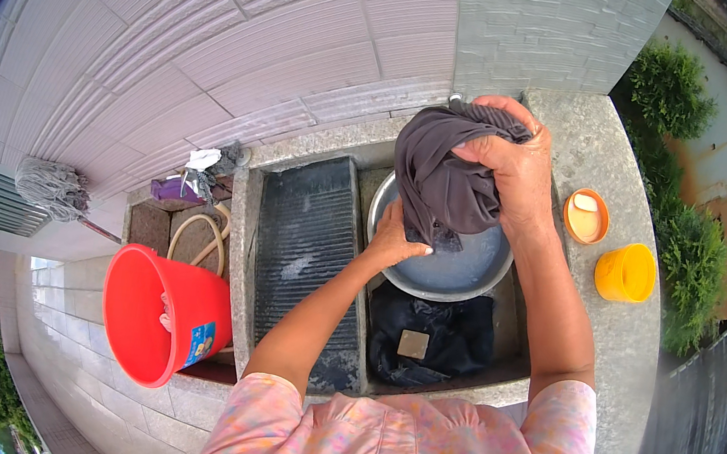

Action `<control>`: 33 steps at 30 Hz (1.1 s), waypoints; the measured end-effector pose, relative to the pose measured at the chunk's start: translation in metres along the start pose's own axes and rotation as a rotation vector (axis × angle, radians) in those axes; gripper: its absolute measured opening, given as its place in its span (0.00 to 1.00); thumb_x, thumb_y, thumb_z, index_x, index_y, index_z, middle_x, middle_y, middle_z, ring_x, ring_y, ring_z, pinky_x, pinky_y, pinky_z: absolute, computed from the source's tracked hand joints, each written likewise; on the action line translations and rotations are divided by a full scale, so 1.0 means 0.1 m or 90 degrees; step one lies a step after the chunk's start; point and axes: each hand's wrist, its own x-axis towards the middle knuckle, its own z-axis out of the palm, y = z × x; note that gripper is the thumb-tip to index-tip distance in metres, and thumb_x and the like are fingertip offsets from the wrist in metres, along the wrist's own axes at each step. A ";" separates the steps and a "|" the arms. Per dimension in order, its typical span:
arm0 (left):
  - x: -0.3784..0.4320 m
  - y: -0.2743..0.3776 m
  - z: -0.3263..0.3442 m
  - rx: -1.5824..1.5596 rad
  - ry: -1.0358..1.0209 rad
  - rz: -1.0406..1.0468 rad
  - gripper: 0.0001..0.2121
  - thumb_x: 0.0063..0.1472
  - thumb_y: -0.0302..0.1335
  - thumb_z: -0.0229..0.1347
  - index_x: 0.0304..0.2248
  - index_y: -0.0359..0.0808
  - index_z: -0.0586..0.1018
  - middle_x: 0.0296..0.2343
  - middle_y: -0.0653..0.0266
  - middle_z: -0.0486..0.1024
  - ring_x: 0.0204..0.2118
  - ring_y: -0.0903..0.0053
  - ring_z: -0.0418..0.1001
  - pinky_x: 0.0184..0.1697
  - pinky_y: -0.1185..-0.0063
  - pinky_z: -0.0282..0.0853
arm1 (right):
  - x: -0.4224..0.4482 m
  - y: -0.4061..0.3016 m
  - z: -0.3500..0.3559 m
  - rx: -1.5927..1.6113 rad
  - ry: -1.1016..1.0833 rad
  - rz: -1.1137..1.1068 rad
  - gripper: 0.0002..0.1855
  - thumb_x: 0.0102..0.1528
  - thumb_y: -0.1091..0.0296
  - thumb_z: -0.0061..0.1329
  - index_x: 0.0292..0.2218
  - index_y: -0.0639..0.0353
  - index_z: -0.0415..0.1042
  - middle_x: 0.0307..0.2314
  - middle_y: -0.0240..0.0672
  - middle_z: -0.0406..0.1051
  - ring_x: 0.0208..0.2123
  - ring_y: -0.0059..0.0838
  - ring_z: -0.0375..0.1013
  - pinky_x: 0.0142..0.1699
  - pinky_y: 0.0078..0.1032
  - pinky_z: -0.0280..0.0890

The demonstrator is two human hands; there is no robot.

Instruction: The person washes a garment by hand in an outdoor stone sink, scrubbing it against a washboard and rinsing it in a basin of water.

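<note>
A bunched dark grey-brown cloth (451,170) hangs over a round metal basin (447,274) set in a stone sink. My right hand (512,157) grips the cloth's upper right part. At the cloth's lower left, over the basin's rim, my left hand (397,239) has its fingers partly behind the cloth and its thumb apart; whether it grips the cloth is not plain. Below the basin, dark wet fabric (447,322) lies in the sink with a tan square block (413,344) on it, perhaps soap.
A ridged stone washboard (312,247) adjoins the basin. Left of it are a red bucket (166,318), a coiled hose (202,232) and a string mop (53,189). On the right ledge (611,345) stand an orange-rimmed round dish (585,223) and a yellow tub (623,272). A tiled wall (294,29) rises behind.
</note>
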 end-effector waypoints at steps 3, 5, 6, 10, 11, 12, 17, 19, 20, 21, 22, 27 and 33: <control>0.25 -0.03 0.19 -0.197 0.152 0.043 0.40 0.34 0.31 0.68 0.49 0.31 0.64 0.38 0.54 0.71 0.41 0.66 0.70 0.47 0.74 0.63 | -0.04 -0.30 0.18 0.163 -0.033 -0.069 0.18 0.37 0.83 0.51 0.34 0.68 0.69 0.24 0.34 0.72 0.23 0.20 0.70 0.31 0.18 0.67; 0.33 0.44 0.09 -0.580 0.075 -0.107 0.23 0.45 0.23 0.62 0.42 0.30 0.71 0.37 0.64 0.73 0.40 0.80 0.68 0.43 0.82 0.63 | -0.03 -0.34 0.08 0.234 -0.009 -0.127 0.18 0.39 0.83 0.51 0.36 0.68 0.69 0.26 0.35 0.72 0.27 0.21 0.71 0.34 0.19 0.68; 0.35 0.47 0.02 -0.682 0.144 -0.097 0.20 0.48 0.23 0.59 0.43 0.31 0.71 0.38 0.64 0.73 0.40 0.80 0.68 0.44 0.82 0.63 | -0.03 -0.32 0.06 0.219 0.001 -0.165 0.18 0.40 0.82 0.51 0.36 0.68 0.68 0.27 0.35 0.71 0.29 0.22 0.71 0.37 0.19 0.68; 0.47 0.47 -0.47 -0.911 0.140 -0.128 0.14 0.55 0.24 0.53 0.42 0.35 0.73 0.41 0.66 0.72 0.42 0.78 0.69 0.46 0.81 0.63 | 0.00 -0.14 -0.22 0.244 0.089 -0.171 0.18 0.42 0.80 0.50 0.38 0.67 0.67 0.28 0.36 0.71 0.29 0.23 0.72 0.36 0.19 0.68; 0.48 0.45 -0.61 -0.900 0.091 -0.069 0.11 0.55 0.24 0.53 0.39 0.35 0.74 0.39 0.66 0.72 0.40 0.76 0.69 0.46 0.78 0.64 | 0.01 -0.02 -0.35 0.245 0.089 -0.170 0.18 0.42 0.80 0.50 0.38 0.67 0.67 0.28 0.36 0.71 0.29 0.23 0.72 0.36 0.19 0.68; 0.49 0.56 -0.75 -0.936 0.089 -0.072 0.09 0.55 0.24 0.53 0.37 0.34 0.74 0.37 0.65 0.72 0.39 0.76 0.70 0.45 0.77 0.66 | 0.01 0.12 -0.50 0.225 0.133 -0.153 0.17 0.42 0.80 0.50 0.38 0.67 0.67 0.28 0.36 0.71 0.29 0.23 0.72 0.36 0.20 0.68; 0.52 1.24 -1.22 -0.959 0.056 -0.004 0.06 0.56 0.24 0.51 0.35 0.34 0.73 0.32 0.66 0.73 0.34 0.77 0.71 0.39 0.77 0.69 | -0.09 1.05 -1.07 0.223 0.312 -0.004 0.14 0.46 0.79 0.49 0.37 0.68 0.67 0.27 0.35 0.72 0.27 0.23 0.72 0.35 0.19 0.68; 0.55 1.41 -1.28 -0.925 -0.008 0.108 0.08 0.57 0.26 0.49 0.36 0.34 0.72 0.32 0.64 0.73 0.34 0.76 0.72 0.39 0.75 0.70 | -0.14 1.44 -1.27 0.222 0.326 0.037 0.13 0.48 0.77 0.50 0.37 0.67 0.68 0.27 0.35 0.72 0.28 0.22 0.72 0.34 0.18 0.67; 0.58 1.44 -1.28 -0.954 -0.051 0.127 0.08 0.57 0.25 0.49 0.37 0.34 0.72 0.32 0.66 0.73 0.33 0.77 0.72 0.38 0.75 0.70 | -0.18 1.57 -1.30 0.211 0.341 0.069 0.12 0.48 0.76 0.50 0.36 0.66 0.68 0.27 0.34 0.72 0.27 0.21 0.72 0.34 0.18 0.67; 0.61 1.43 -1.23 -0.952 -0.053 0.123 0.08 0.57 0.25 0.49 0.37 0.34 0.72 0.32 0.66 0.73 0.33 0.77 0.72 0.38 0.75 0.70 | -0.22 1.69 -1.31 0.201 0.355 0.101 0.11 0.48 0.75 0.51 0.36 0.66 0.69 0.27 0.34 0.72 0.27 0.20 0.71 0.34 0.17 0.67; 0.65 1.41 -1.15 -0.855 -0.052 0.120 0.07 0.56 0.23 0.50 0.36 0.34 0.72 0.31 0.67 0.72 0.33 0.79 0.71 0.38 0.77 0.70 | -0.23 1.87 -1.41 0.149 0.342 0.112 0.13 0.50 0.71 0.50 0.38 0.67 0.69 0.28 0.33 0.72 0.29 0.20 0.71 0.36 0.18 0.66; 0.84 0.55 -0.47 0.021 -0.099 0.041 0.12 0.44 0.23 0.53 0.30 0.25 0.69 0.26 0.44 0.73 0.34 0.59 0.73 0.37 0.68 0.66 | -0.33 2.29 -1.55 -0.722 0.355 0.248 0.30 0.45 0.63 0.52 0.49 0.61 0.62 0.43 0.46 0.65 0.43 0.47 0.65 0.48 0.39 0.58; 0.22 -0.45 0.79 0.390 -0.356 0.010 0.14 0.52 0.20 0.48 0.40 0.33 0.72 0.40 0.59 0.70 0.49 0.63 0.61 0.56 0.53 0.42 | -0.49 2.83 -1.32 -1.095 -0.006 -0.075 0.38 0.41 0.75 0.49 0.55 0.57 0.54 0.56 0.42 0.46 0.57 0.48 0.47 0.60 0.47 0.39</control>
